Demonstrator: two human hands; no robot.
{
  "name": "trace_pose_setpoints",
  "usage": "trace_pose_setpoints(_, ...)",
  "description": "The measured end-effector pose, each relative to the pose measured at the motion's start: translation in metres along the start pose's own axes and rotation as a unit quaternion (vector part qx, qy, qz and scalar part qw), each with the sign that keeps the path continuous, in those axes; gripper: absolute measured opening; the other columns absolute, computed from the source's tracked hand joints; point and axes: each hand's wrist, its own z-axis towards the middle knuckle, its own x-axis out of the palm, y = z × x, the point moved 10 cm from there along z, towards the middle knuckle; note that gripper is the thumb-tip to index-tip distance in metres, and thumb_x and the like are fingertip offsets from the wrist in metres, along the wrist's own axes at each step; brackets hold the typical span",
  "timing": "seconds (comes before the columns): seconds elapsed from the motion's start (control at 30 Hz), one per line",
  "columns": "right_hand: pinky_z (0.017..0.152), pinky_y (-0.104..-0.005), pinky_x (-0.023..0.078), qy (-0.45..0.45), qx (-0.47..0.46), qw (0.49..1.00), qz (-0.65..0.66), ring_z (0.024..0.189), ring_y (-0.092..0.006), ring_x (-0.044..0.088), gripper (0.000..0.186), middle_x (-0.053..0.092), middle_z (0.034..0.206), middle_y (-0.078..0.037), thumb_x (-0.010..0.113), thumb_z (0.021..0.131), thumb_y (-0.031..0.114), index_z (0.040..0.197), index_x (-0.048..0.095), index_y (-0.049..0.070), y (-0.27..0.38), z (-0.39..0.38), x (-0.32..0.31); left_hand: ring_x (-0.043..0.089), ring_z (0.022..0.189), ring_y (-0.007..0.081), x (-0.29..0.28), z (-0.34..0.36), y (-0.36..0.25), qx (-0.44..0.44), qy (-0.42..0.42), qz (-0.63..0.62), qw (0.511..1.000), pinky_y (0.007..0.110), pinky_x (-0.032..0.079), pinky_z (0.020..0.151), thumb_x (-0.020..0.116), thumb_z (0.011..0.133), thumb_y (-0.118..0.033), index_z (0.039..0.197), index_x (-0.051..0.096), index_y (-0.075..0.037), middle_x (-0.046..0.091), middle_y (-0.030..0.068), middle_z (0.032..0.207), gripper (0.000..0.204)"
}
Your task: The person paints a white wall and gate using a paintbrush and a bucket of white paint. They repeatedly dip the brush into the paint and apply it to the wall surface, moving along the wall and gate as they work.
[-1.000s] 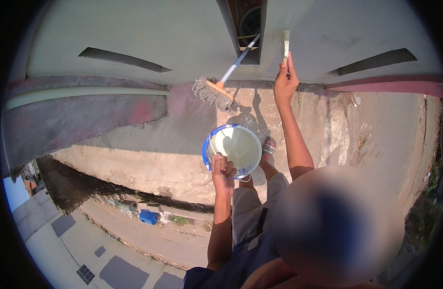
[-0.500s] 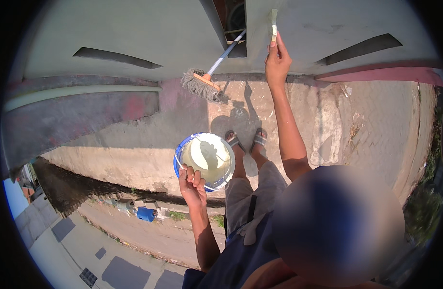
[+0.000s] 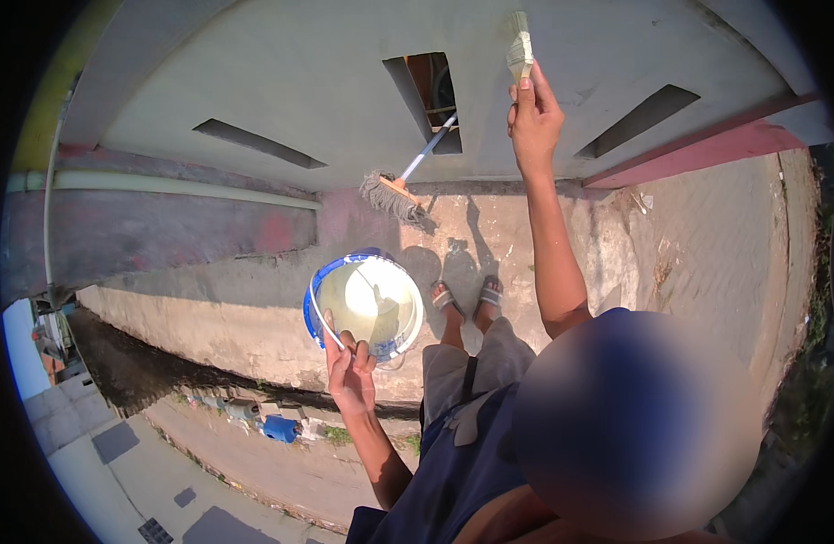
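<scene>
My left hand [image 3: 351, 370] is closed round the wire handle of a blue-rimmed paint bucket [image 3: 319, 308]. Pale paint lies inside it, part sunlit and part in shadow. High on the right, my right hand [image 3: 536, 127] grips a paintbrush [image 3: 519, 54] by its handle, fingers pinched together. The brush's bristles point up, away from me, and its ferrule is smeared with whitish paint. Behind the brush stands a pale grey wall [image 3: 344, 72]; whether the bristles touch it I cannot tell.
A mop [image 3: 394, 195] with grey strands leans out of a slot in the wall [image 3: 426, 86]. More slots open to either side. A pipe [image 3: 172, 186] runs along the lower wall at left. My sandalled feet [image 3: 489, 292] stand on concrete. A blue container [image 3: 278, 428] lies beyond a ditch.
The view has tilted up, showing more of the wall. The bucket has moved slightly left and tipped differently. The brush has turned so its broad side shows. Both hands keep their hold.
</scene>
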Motion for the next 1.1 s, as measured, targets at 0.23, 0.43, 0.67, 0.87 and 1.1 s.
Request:
trace_pose_setpoints(0.23,0.080,-0.0356,0.053,0.037,0.191,0.943,-0.269,0.083,-0.0202,0.068,0.039,0.073,0.101,-0.016,0.058,0.099,0.016,0.136,0.062,0.004,-0.180,-0.038,-0.010,0.031,0.065,0.0056,0.044,-0.002,-0.022,0.041,0.052,0.003,0.998,0.019,0.027,0.054,0.059,0.094,-0.011,0.160,0.022,-0.002,0.038,-0.0024,0.090,0.076)
trace_pose_setpoints(0.43,0.046,-0.0259,0.036,0.125,0.166,0.978,0.015,0.053,-0.0061,0.043,0.045,0.058,0.081,-0.001,0.050,0.103,0.015,0.147,0.051,0.004,0.051,0.041,0.014,0.032,0.066,0.0056,0.072,-0.002,-0.026,0.064,0.084,-0.027,0.994,0.019,0.028,0.053,0.056,0.096,-0.011,0.157,0.028,-0.001,0.045,-0.0006,0.097,0.068)
trace_pose_setpoints(0.67,0.046,-0.0218,0.028,0.172,0.118,0.975,0.072,0.054,-0.0030,0.032,0.050,0.052,0.084,0.003,0.045,0.107,0.018,0.155,0.038,0.006,0.190,0.024,0.031,0.032,0.066,0.0052,0.089,-0.005,-0.029,0.086,0.114,-0.032,0.989,0.019,0.028,0.053,0.056,0.097,-0.013,0.156,0.032,-0.001,0.046,-0.0010,0.099,0.065)
trace_pose_setpoints(0.87,0.045,-0.0212,0.028,0.158,0.161,0.970,0.091,0.054,-0.0026,0.033,0.042,0.051,0.082,0.002,0.042,0.108,0.019,0.148,0.044,0.005,0.144,0.022,0.025,0.032,0.065,0.0051,0.077,0.010,-0.035,0.097,0.079,-0.009,0.992,0.019,0.027,0.053,0.056,0.097,-0.014,0.153,0.036,-0.002,0.040,-0.0023,0.090,0.061)
trace_pose_setpoints(1.1,0.043,-0.0224,0.029,-0.127,0.020,0.978,0.164,0.051,-0.0029,0.033,0.031,0.051,0.081,0.000,0.034,0.109,0.021,0.133,0.045,0.005,0.165,0.054,-0.105,0.032,0.065,0.0055,0.063,0.018,-0.041,0.115,0.064,0.009,0.991,0.019,0.028,0.053,0.055,0.097,-0.015,0.150,0.038,-0.002,0.046,-0.0012,0.095,0.058)
